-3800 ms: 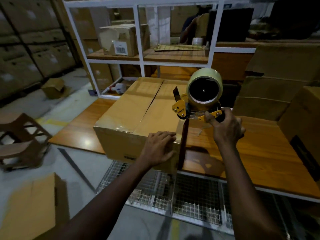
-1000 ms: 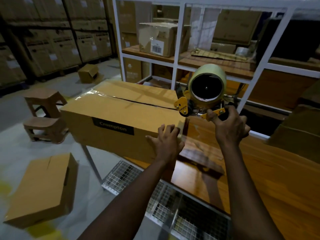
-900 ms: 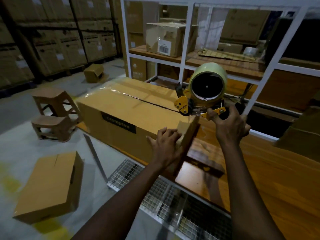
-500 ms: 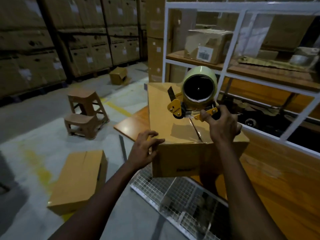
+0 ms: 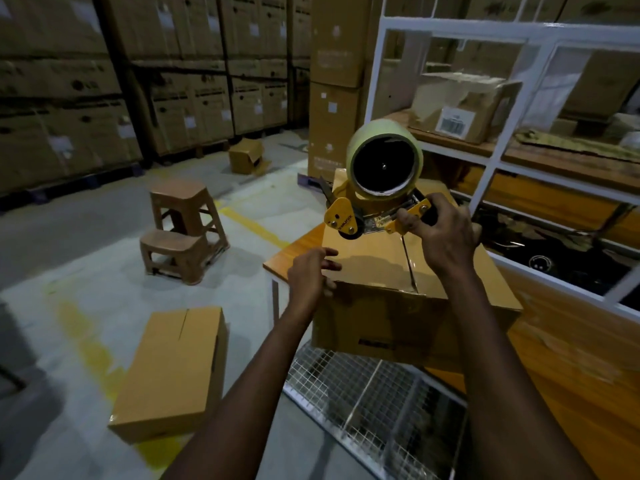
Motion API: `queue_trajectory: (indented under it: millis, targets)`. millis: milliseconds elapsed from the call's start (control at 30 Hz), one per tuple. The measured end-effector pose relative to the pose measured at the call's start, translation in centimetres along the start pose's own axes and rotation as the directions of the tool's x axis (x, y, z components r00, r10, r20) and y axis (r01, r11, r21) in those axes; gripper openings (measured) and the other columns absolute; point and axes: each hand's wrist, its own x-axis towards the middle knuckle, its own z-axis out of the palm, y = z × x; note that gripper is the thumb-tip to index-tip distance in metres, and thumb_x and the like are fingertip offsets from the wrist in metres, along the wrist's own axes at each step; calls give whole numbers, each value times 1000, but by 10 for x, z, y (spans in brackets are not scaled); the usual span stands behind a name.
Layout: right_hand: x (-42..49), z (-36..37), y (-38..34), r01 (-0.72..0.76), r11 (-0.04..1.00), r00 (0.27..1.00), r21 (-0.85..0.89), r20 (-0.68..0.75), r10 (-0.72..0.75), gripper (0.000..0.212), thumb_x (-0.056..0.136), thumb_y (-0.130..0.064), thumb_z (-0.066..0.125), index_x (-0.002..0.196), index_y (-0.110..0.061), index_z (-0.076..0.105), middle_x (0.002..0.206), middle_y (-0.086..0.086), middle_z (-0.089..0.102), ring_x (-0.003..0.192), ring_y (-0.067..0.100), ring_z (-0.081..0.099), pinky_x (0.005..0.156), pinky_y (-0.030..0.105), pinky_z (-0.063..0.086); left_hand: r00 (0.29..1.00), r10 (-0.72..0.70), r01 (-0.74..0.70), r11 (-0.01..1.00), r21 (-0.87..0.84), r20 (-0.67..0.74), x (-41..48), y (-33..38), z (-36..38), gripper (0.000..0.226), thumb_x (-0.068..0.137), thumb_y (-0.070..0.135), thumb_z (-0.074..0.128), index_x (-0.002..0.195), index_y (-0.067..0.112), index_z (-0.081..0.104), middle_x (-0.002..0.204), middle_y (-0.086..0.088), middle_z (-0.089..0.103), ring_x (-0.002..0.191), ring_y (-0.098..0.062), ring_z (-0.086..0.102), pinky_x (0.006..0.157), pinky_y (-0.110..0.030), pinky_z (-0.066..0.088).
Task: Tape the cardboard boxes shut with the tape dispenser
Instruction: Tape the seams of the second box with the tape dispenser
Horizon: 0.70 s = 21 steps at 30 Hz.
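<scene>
A long brown cardboard box lies on the wooden table, its short end toward me and a dark seam running along its top. My right hand grips the handle of a yellow tape dispenser with a large pale tape roll, held over the box top. My left hand grips the box's near left top corner, fingers curled over the edge.
A second closed cardboard box lies on the floor at left. Two brown plastic stools stand beyond it. A white metal rack with boxes rises at right. A wire mesh shelf sits under the table. Stacked cartons line the back wall.
The box has been swung round on the table, from its long side facing me to its short end facing me. My left hand shifted to the near left corner. The dispenser stays in my right hand.
</scene>
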Motion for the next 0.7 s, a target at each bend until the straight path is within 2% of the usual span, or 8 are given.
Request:
queue_trajectory:
  millis: [67, 133, 167, 233, 300, 433, 600, 700]
  targets:
    - [2, 1, -5, 5, 1000, 1000, -10, 3, -5, 74, 68, -79, 33, 105, -20, 58, 92, -3, 46, 107, 29, 44, 82, 40, 25, 897, -357, 420, 873, -249, 260, 2, 11, 4, 56, 101, 48, 28, 118, 9, 64, 101, -14, 73, 67, -24, 66, 56, -28, 52]
    - [3, 1, -8, 4, 1000, 1000, -5, 1, -4, 74, 69, -79, 34, 105, -20, 58, 92, -3, 46, 108, 30, 44, 82, 40, 25, 779, -419, 599, 716, -358, 467, 7, 14, 10, 73, 97, 63, 24, 125, 7, 61, 107, -15, 73, 82, -30, 70, 63, -33, 56]
    - [4, 1, -9, 5, 1000, 1000, -3, -3, -5, 71, 70, -78, 36, 104, -20, 57, 92, -4, 46, 108, 30, 45, 82, 40, 24, 762, -403, 626, 656, -421, 506, 8, 16, 15, 77, 95, 66, 26, 124, 5, 61, 106, -15, 73, 81, -30, 70, 60, -31, 57]
    - [4, 2, -8, 8, 1000, 1000, -7, -10, -8, 62, 71, -78, 36, 98, -25, 52, 92, -4, 46, 105, 30, 45, 83, 40, 24, 778, -387, 624, 569, -536, 495, 7, 24, 24, 70, 95, 63, 36, 113, 2, 66, 96, -12, 75, 69, -25, 69, 52, -26, 55]
    - [5, 3, -5, -5, 1000, 1000, -7, -11, 5, 58, 70, -80, 32, 94, -28, 47, 90, -3, 47, 103, 29, 46, 85, 43, 27, 808, -402, 589, 524, -614, 431, 6, 31, 32, 50, 97, 50, 48, 100, 3, 67, 80, -8, 74, 56, -20, 66, 46, -22, 52]
    - [7, 5, -1, -26, 999, 999, -18, -24, 26, 69, 68, -81, 31, 99, -23, 53, 92, -2, 46, 107, 30, 45, 90, 45, 28, 823, -415, 565, 531, -632, 386, 8, 30, 40, 18, 98, 23, 57, 95, 7, 63, 62, -1, 67, 46, -10, 60, 42, -19, 50]
    - [8, 9, 5, -58, 998, 998, -17, -35, 58, 72, 69, -81, 31, 103, -21, 55, 94, -2, 47, 109, 30, 45, 92, 46, 28, 840, -423, 529, 497, -688, 341, 7, 32, 43, 15, 99, 16, 56, 88, 8, 63, 58, 0, 65, 43, -8, 58, 41, -18, 50]
    - [8, 10, 7, -91, 995, 994, 35, -52, 93, 68, 72, -77, 37, 105, -22, 59, 95, -2, 47, 111, 29, 45, 91, 44, 26, 875, -414, 457, 536, -710, 252, 4, 28, 46, 21, 101, 8, 48, 87, 8, 64, 59, -2, 65, 43, -7, 58, 43, -18, 50]
